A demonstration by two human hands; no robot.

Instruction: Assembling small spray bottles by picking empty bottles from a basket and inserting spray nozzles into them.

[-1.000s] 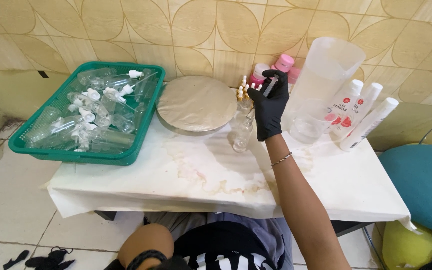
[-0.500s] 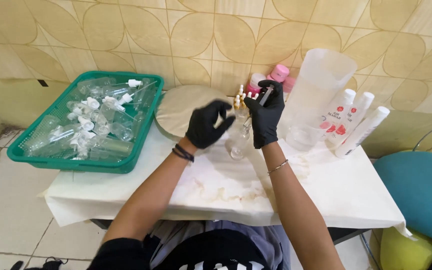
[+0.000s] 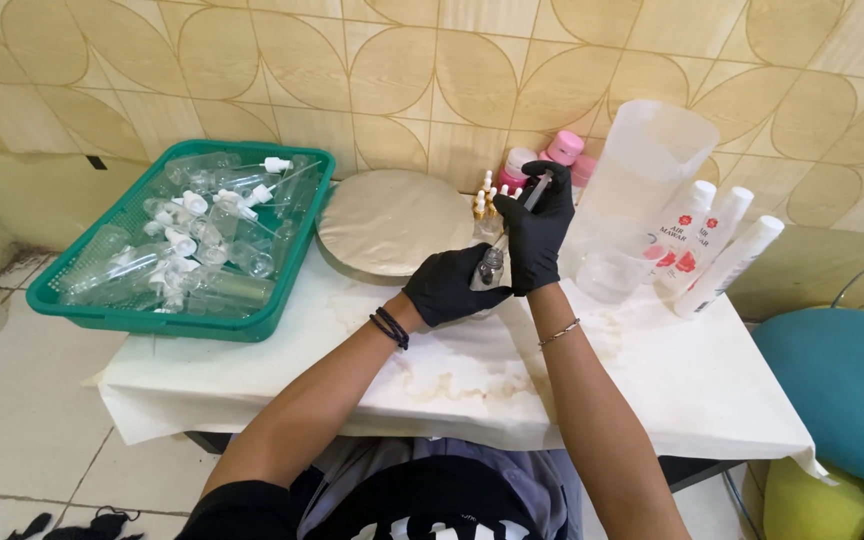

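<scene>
My left hand (image 3: pixel 444 290), in a black glove, is wrapped around a small clear bottle (image 3: pixel 491 266) just above the white stained tablecloth (image 3: pixel 432 380). My right hand (image 3: pixel 535 240), also gloved in black, is right over the bottle's mouth. It holds a thin dark-tipped dropper-like tool (image 3: pixel 538 189) that points up and away. The two hands touch at the bottle. What is inside the bottle is hidden by my fingers.
A green tray (image 3: pixel 102 312) of several clear spray bottles sits at the left. A round beige lid (image 3: pixel 392 220) lies behind my hands. A large translucent jug (image 3: pixel 642 180), white bottles (image 3: pixel 727 265), pink-capped bottles (image 3: pixel 562 148) and small vials (image 3: pixel 482 200) stand at the right. A teal seat (image 3: pixel 842 390) is beside the table.
My left hand came up from under the table and closed on the small bottle. Both hands have drawn slightly nearer to me, with the right still holding the thin tool.
</scene>
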